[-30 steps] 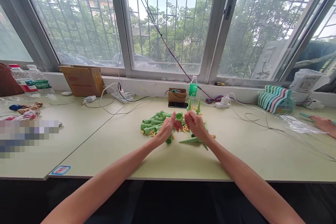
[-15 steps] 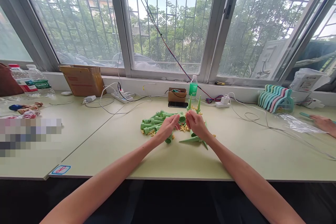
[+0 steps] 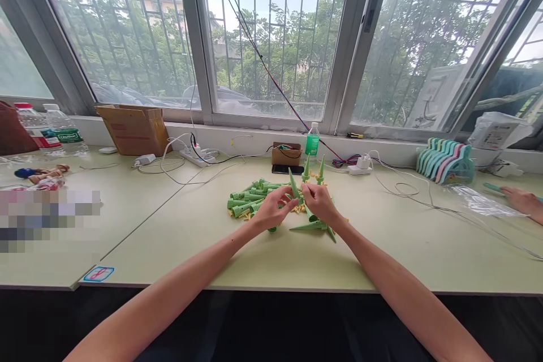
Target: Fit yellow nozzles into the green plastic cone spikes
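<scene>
Over the middle of the table my two hands are close together. My left hand point(image 3: 275, 208) has its thumb and fingers curved round the lower end of a green plastic spike point(image 3: 293, 182), whose tip points up. Just right of it, my right hand point(image 3: 321, 203) is closed in a pinch near the spike's base; what is in its fingers is hidden. Under and left of my left hand lies a pile of green tubes point(image 3: 244, 199). Small yellow pegs point(image 3: 240, 214) are scattered among them. Below my right hand rests another green spike point(image 3: 307, 226), on its side.
Two upright green spikes point(image 3: 321, 171) stand behind my right hand. Further back are a phone point(image 3: 287, 169), a small brown box point(image 3: 285, 155) and a green-labelled bottle point(image 3: 313, 140). Cables point(image 3: 407, 188) cross the right side, near another person's hand point(image 3: 524, 199) and pastel hangers point(image 3: 445, 161).
The green piece between my hands has turned: its open round end faced me before, and its pointed tip now stands upward. My left fingers have spread a little, and my right hand has lowered slightly.
</scene>
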The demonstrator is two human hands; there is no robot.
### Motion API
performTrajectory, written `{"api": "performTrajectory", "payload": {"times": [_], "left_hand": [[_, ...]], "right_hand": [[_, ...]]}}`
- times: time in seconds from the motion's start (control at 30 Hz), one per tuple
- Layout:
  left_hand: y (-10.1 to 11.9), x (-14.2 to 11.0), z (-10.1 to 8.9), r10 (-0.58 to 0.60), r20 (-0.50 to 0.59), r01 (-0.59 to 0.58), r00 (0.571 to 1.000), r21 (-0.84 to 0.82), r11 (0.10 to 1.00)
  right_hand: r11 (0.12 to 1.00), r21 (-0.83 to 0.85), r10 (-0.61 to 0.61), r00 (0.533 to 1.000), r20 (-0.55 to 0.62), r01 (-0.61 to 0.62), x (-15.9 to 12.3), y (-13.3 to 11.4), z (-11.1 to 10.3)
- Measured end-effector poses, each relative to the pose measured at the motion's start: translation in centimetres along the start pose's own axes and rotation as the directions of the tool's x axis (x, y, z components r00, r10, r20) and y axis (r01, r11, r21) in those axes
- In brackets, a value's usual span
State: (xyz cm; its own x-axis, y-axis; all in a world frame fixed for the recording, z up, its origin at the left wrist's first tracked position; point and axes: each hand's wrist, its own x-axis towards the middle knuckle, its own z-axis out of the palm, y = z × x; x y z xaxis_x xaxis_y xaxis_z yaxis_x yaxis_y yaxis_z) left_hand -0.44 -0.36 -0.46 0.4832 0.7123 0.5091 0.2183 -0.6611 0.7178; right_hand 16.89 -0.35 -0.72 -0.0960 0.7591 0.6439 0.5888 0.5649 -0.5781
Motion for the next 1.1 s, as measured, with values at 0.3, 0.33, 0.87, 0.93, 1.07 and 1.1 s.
{"api": "performTrajectory", "payload": {"times": [0.3, 0.33, 0.87, 0.93, 1.07, 1.1], "left_hand": [[-0.8, 0.0, 0.1, 0.103, -0.041, -0.096, 0.994, 0.150, 0.984], [-0.8, 0.0, 0.1, 0.101, -0.045, -0.093, 0.994, 0.151, 0.984], [-1.1, 0.1, 0.3, 0.075, -0.170, -0.050, 0.983, 0.148, 0.988], [-1.0, 0.1, 0.4, 0.047, -0.200, -0.020, 0.979, 0.138, 0.990], [-0.8, 0.2, 0.3, -0.023, -0.203, 0.036, 0.979, 0.058, 0.998], [-0.7, 0.3, 0.3, -0.045, -0.201, 0.050, 0.979, 0.023, 0.998]], "right_hand": [[1.000, -0.024, -0.008, 1.000, -0.016, 0.008, 0.0, 0.1, 0.3], [1.000, -0.022, -0.005, 1.000, -0.019, 0.005, 0.0, 0.1, 0.3], [1.000, 0.018, 0.013, 0.998, 0.064, -0.014, -0.3, -0.5, 0.5], [0.999, 0.035, 0.025, 0.999, 0.039, -0.026, -0.3, -0.7, 0.3], [0.996, 0.085, 0.026, 1.000, 0.015, -0.027, -0.3, -1.1, -0.1], [0.995, 0.094, 0.020, 1.000, 0.020, -0.022, -0.3, -1.3, -0.2]]}}
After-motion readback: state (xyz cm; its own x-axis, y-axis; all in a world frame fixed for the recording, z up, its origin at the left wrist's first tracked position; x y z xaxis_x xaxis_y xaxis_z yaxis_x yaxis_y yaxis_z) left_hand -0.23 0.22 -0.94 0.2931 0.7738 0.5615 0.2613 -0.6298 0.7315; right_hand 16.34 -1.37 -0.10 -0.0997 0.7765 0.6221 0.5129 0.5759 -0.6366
